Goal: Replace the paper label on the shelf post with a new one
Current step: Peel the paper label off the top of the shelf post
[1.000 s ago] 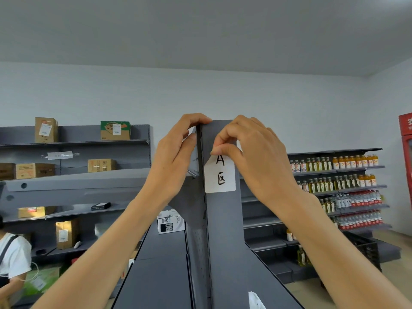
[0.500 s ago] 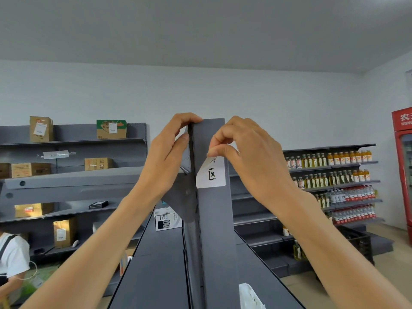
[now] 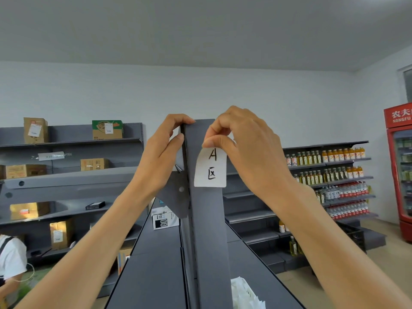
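While I look up past my two bare arms, I see some white crinkly paper (image 3: 244,293) lying low on the grey shelf top (image 3: 156,275), closest to me. My right hand (image 3: 249,150) is up at the shelf post (image 3: 207,219). Its thumb and first finger pinch the top edge of the paper label (image 3: 210,168), which hangs in front of the post near its top (it has a black "A" and one more mark under it). I cannot tell if the label is stuck to the post or only hanging from my fingers. My left hand (image 3: 162,157) wraps around the left side of the post top, with the fingertips hooked over the front edge and the thumb on the side.

Past the post, a white box (image 3: 165,218) with black letters sits on the shelf top. Far off on the right, rows of bottles (image 3: 334,172) fill the grey shelves, and a red fridge (image 3: 401,166) stands by the wall. Far off on the left, brown cardboard boxes (image 3: 35,130) sit on more grey shelves. A person in a white top (image 3: 11,262) is low at the left edge.
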Action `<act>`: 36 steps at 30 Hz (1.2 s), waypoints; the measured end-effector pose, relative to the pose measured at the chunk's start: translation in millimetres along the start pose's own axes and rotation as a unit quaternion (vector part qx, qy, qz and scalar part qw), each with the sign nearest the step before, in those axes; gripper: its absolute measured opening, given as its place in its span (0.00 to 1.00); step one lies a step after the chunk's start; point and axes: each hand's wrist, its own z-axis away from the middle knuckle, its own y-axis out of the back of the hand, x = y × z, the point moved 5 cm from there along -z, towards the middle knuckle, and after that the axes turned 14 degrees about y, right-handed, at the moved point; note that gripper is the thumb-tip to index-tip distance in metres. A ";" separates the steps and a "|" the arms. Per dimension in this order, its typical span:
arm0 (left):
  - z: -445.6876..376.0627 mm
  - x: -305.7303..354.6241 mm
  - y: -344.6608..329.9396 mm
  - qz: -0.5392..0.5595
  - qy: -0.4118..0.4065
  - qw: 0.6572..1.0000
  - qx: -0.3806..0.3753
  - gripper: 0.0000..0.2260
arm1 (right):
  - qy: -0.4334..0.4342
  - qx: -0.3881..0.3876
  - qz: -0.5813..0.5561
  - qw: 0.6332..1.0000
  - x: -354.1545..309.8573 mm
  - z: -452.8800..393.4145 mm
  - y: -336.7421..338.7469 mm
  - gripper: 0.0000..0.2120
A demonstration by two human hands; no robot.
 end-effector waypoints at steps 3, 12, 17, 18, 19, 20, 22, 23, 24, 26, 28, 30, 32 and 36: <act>1.8 3.5 1.0 -0.002 0.014 1.000 -0.007 0.16 | -0.006 -0.023 -0.005 1.000 1.2 -2.8 0.0 0.05; 59.5 31.4 -8.0 -0.086 0.004 0.996 0.015 0.17 | -0.056 -0.049 -0.067 0.995 11.7 10.7 -2.1 0.04; 87.6 25.4 -20.4 -0.022 0.083 0.996 0.015 0.17 | -0.049 -0.063 -0.096 0.992 7.6 18.0 -5.4 0.05; 91.8 23.0 -22.7 -0.018 0.094 0.995 0.019 0.17 | -0.053 -0.065 -0.109 0.990 7.8 21.8 -8.2 0.05; 95.6 20.7 -24.6 -0.011 0.102 0.994 0.023 0.17 | -0.059 -0.064 -0.127 0.988 8.5 26.7 -11.5 0.04; 98.7 18.1 -26.1 -0.005 0.109 0.994 0.025 0.17 | -0.065 -0.061 -0.147 0.985 9.0 32.4 -14.4 0.05; 106.6 13.6 -29.4 0.009 0.129 0.991 0.025 0.17 | -0.078 -0.049 -0.191 0.977 9.9 46.5 -19.8 0.08; 111.0 11.5 -30.9 0.017 0.139 0.990 0.024 0.18 | -0.083 -0.044 -0.212 0.973 10.5 54.1 -21.5 0.11; 115.3 9.6 -32.1 0.025 0.146 0.989 0.024 0.18 | -0.087 -0.041 -0.226 0.969 11.4 60.9 -22.9 0.13; 124.4 5.6 -33.7 0.036 0.160 0.986 0.018 0.18 | -0.095 -0.042 -0.242 0.965 12.2 73.4 -24.9 0.16; 133.6 1.3 -34.4 0.045 0.176 0.983 0.014 0.18 | -0.109 -0.040 -0.260 0.959 13.5 85.6 -27.1 0.18; 145.7 -2.5 -35.9 0.052 0.193 0.980 0.011 0.18 | -0.129 -0.044 -0.279 0.951 13.7 99.9 -30.7 0.19; 160.0 -5.5 -39.3 0.065 0.210 0.975 0.007 0.18 | -0.141 -0.062 -0.289 0.945 11.4 114.9 -34.8 0.19; 190.2 -15.9 -46.9 0.098 0.243 0.965 0.001 0.17 | -0.159 -0.091 -0.314 0.932 5.8 144.9 -40.3 0.18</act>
